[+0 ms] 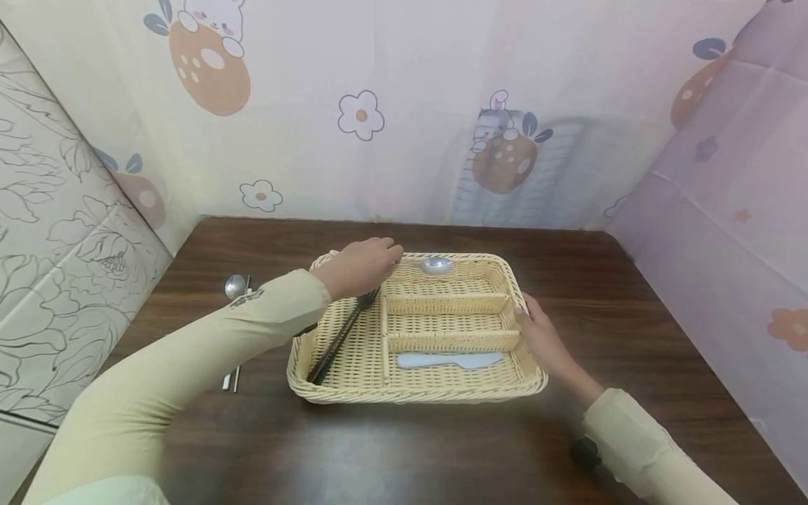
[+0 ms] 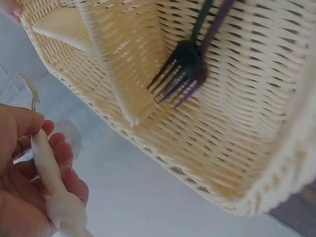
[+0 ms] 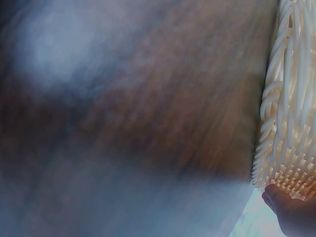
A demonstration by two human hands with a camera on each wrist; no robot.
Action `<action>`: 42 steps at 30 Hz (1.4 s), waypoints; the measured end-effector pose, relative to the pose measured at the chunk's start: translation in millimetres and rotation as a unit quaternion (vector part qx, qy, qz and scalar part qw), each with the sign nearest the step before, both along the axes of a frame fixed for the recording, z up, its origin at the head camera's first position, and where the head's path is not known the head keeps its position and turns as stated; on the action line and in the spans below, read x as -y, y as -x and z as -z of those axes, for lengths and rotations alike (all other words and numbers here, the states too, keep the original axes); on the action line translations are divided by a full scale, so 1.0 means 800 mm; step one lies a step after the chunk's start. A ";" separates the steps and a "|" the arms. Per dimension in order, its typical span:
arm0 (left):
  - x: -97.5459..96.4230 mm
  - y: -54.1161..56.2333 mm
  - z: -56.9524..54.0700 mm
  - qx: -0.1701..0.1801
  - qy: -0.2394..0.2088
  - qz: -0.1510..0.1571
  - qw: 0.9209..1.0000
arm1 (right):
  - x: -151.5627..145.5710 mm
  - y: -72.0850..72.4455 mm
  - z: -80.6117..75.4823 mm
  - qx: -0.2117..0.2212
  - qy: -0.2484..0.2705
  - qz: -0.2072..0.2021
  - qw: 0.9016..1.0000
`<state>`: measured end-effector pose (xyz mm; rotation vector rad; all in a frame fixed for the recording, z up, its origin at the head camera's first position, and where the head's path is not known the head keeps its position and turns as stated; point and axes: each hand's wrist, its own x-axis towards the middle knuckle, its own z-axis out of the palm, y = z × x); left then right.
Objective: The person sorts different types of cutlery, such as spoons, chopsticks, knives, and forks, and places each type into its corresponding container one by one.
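My left hand grips the pale handle of a spoon over the back of the wicker basket. The spoon's shiny metal bowl shows at the basket's back rim, over the rear right compartment. My right hand holds the basket's right side, thumb at the rim; in the right wrist view only part of the hand shows. Dark forks lie lengthwise in the long left compartment. In the front right compartment rests a white knife.
On the dark wooden table, left of the basket, lie another spoon and a thin utensil, partly hidden behind my left sleeve. Low wicker dividers split the basket's right side. A patterned curtain hangs behind the table.
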<state>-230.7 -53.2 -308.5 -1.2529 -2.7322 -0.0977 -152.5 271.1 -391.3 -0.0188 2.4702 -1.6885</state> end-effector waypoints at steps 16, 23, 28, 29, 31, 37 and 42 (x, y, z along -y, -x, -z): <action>-0.058 0.021 0.004 0.055 0.010 -0.006 0.998 | 0.003 0.003 0.004 -0.007 0.014 0.000 1.000; -0.081 0.038 0.020 0.069 0.005 -0.008 0.998 | 0.003 0.003 0.004 -0.004 0.018 0.005 1.000; -0.096 0.045 0.027 0.084 0.014 -0.017 0.996 | 0.001 0.003 0.001 -0.009 0.008 0.007 1.000; -0.100 0.046 0.027 0.092 0.019 -0.019 0.995 | 0.001 0.003 0.001 -0.010 0.008 0.007 1.000; -0.107 0.047 0.030 0.098 0.034 -0.021 0.994 | 0.001 0.002 0.000 -0.011 0.008 0.009 1.000; -0.125 0.050 0.038 0.102 0.102 -0.020 0.989 | 0.002 0.000 -0.001 -0.006 0.026 0.007 1.000; -0.138 0.049 0.042 0.109 0.128 -0.026 0.985 | 0.003 0.000 0.001 -0.010 0.029 0.005 1.000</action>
